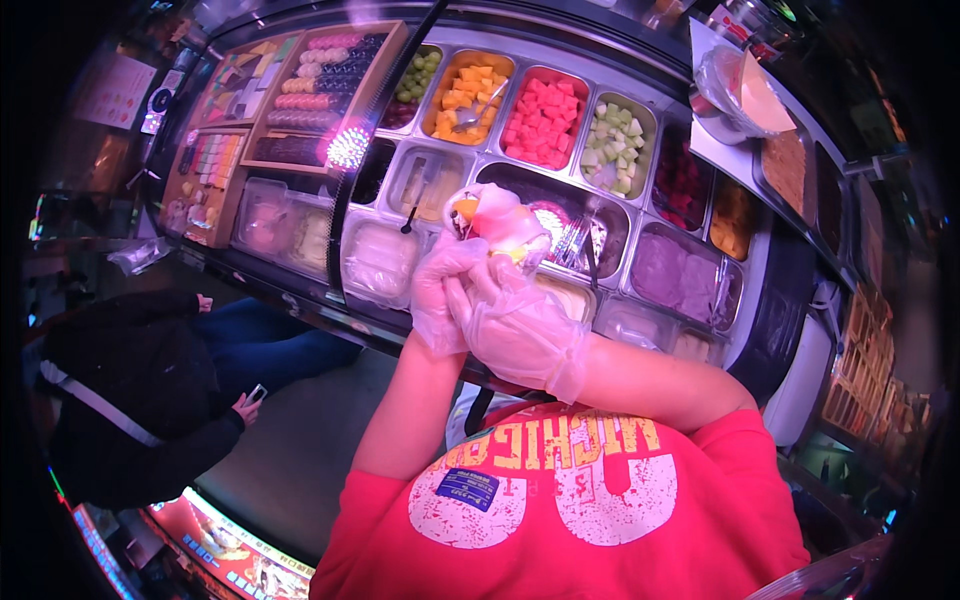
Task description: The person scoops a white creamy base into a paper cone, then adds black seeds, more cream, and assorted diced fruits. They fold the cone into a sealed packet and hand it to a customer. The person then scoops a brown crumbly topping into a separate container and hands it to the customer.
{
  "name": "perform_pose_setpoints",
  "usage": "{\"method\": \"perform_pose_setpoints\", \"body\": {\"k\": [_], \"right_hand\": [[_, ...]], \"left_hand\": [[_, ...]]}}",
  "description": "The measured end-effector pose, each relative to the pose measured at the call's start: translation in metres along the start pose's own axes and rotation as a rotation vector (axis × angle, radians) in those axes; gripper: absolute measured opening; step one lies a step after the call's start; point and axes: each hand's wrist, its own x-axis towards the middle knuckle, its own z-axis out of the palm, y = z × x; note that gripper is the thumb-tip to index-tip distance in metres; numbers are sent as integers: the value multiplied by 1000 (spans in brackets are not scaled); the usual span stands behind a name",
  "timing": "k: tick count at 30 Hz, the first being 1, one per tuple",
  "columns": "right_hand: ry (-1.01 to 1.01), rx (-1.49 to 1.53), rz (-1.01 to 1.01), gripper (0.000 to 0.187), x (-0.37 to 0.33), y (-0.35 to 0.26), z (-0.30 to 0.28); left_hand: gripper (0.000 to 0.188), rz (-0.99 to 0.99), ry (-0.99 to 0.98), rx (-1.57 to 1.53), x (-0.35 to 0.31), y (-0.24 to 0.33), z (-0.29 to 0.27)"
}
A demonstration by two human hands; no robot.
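Filled wrap (510,222), pale and soft, is hanging just above the pans of a topping table (350,320), showing an orange piece (465,208) and something dark at its left end. The left hand (440,295) and the right hand (525,330), both in clear gloves, are clasping it from below, their grip closed on its lower part, the overlapping fingers hiding some of it. Work appears to be well along: filling is already lying inside, and the pale outer layer is curving around it. Closing looks unfinished, since contents are showing at that left end, and the piece is not yet resting on any surface. Beyond it, orange cubes (462,100), red cubes (545,115) and pale green cubes (615,150) are filling a row of pans. Away to the left, a person in dark clothing (140,400) is holding a phone (257,395).
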Motion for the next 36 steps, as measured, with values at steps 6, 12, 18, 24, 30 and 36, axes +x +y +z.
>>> {"method": "perform_pose_setpoints", "body": {"k": [6, 12, 18, 24, 30, 36], "right_hand": [[293, -23, -145, 46, -45, 7, -11], [678, 884, 803, 31, -86, 29, 10], [572, 1893, 965, 24, -95, 29, 28], [723, 1816, 1137, 14, -101, 21, 53], [1108, 1962, 1156, 14, -78, 23, 78], [999, 2112, 899, 13, -58, 35, 83]], "left_hand": [[63, 85, 61, 5, 0, -25, -8], [66, 229, -12, 77, -14, -54, -5], [61, 346, 43, 52, -19, -95, 4], [55, 376, 151, -51, -16, -113, -23], [40, 256, 27, -209, 1, -107, -41], [65, 283, 6, 77, 9, -65, -36]]}}
